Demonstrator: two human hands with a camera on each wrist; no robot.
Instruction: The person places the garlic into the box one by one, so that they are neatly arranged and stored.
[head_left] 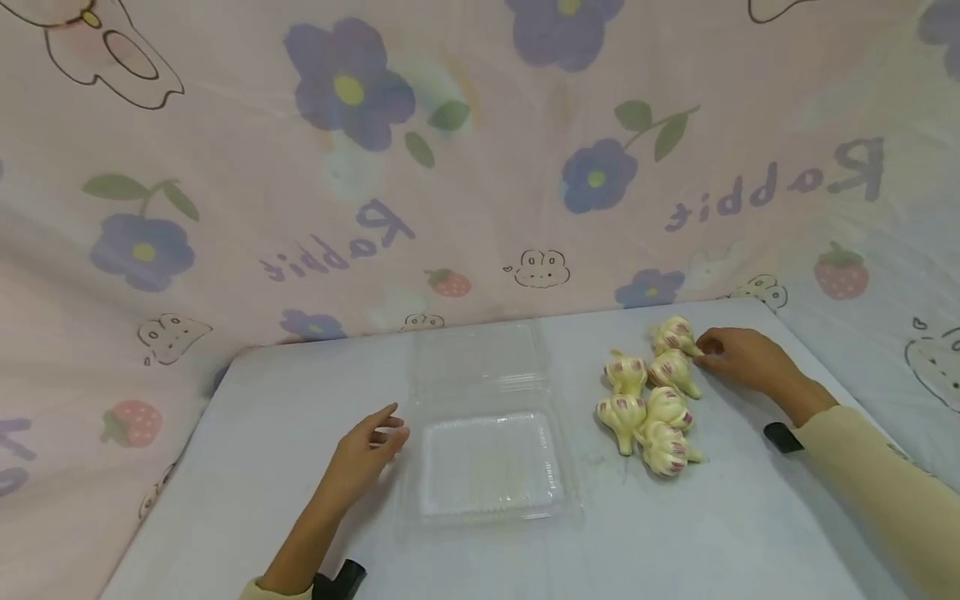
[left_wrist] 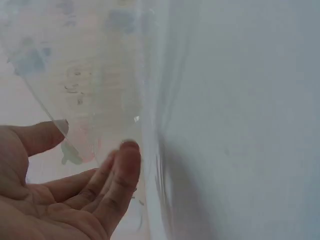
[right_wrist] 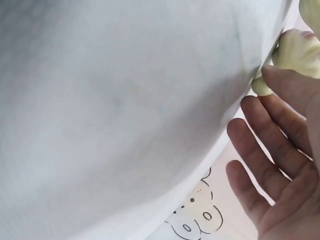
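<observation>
Several garlic bulbs [head_left: 666, 408] with purple streaks lie grouped on the right of the table. At the stem of the farthest bulb [head_left: 674, 334] is my right hand [head_left: 742, 358]; in the right wrist view the thumb and index finger of that hand [right_wrist: 285, 150] are at a bulb's stem [right_wrist: 261, 86], the other fingers loosely extended. A clear plastic container [head_left: 491, 467] lies with its lid unfolded behind it. Beside its left edge, my left hand [head_left: 363, 458] has relaxed fingers and holds nothing; the left wrist view shows this hand [left_wrist: 75, 190] near clear plastic [left_wrist: 100, 100].
The white table [head_left: 300, 417] ends at a patterned cloth [head_left: 480, 167] that hangs behind and at the sides. Black wrist straps are at the left wrist [head_left: 339, 581] and right wrist [head_left: 783, 437].
</observation>
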